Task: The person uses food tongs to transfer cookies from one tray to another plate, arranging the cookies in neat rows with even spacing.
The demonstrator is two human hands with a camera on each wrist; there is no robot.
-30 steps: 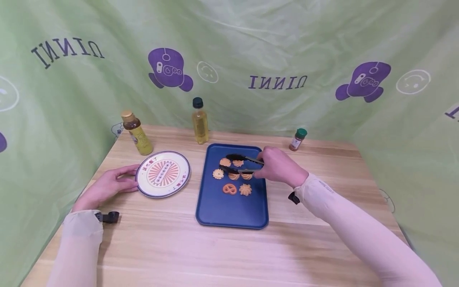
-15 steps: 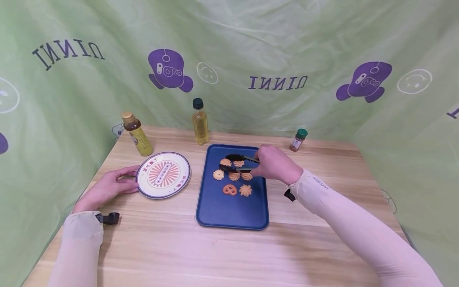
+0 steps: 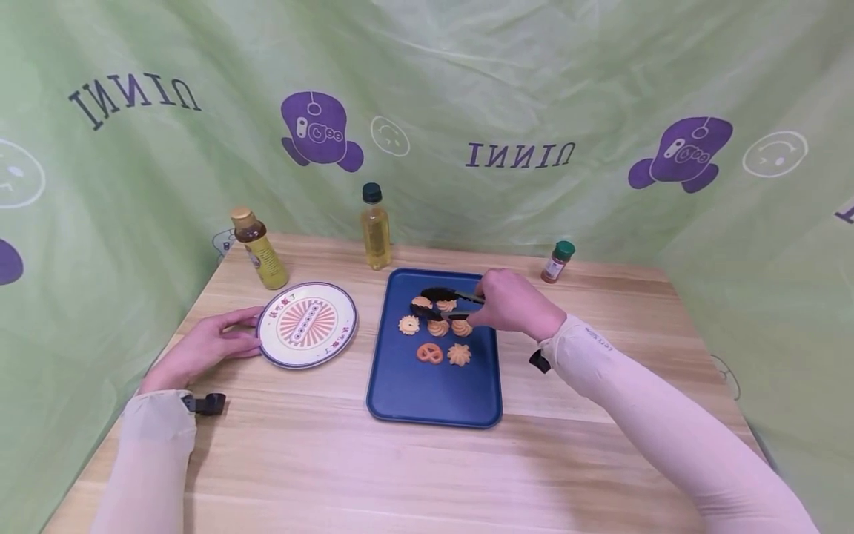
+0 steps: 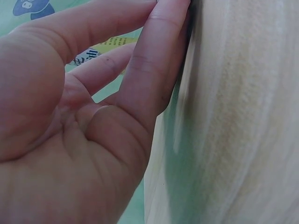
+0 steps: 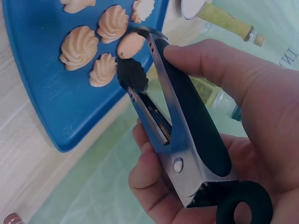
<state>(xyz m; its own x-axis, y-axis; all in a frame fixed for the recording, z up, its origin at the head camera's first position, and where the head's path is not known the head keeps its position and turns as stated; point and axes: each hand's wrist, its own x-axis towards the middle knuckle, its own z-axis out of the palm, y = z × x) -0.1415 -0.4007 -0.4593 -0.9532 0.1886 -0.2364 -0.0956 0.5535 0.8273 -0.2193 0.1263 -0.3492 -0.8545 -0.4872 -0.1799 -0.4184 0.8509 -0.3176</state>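
My right hand (image 3: 517, 300) grips metal tongs (image 5: 191, 116) with black handles and black tips over the blue tray (image 3: 434, 397). In the head view, the spread tips hover over the upper cookies. The right wrist view has them close to a round cookie (image 5: 131, 45); whether they touch it is unclear. Several swirled cookies (image 5: 79, 48) lie around it, and a pretzel-shaped cookie (image 3: 430, 354) sits beside a star-shaped cookie (image 3: 459, 354) lower on the tray. At the left, my left hand (image 3: 200, 347) touches the rim of a white patterned plate (image 3: 342, 311), thumb and fingers apart; fingertips are partly hidden.
Behind the plate stands a bottle (image 3: 267, 259) with a yellow-green label and gold cap. An oil bottle (image 3: 376, 233) is behind the tray, and a small green-capped jar (image 3: 557, 261) is at the back right. A green printed curtain (image 3: 427, 89) surrounds the wooden table (image 3: 300, 460).
My right hand has shifted slightly left on the tongs, while their tips stay over the same cookies. My left hand and the plate keep their places; the head view has shifted slightly.
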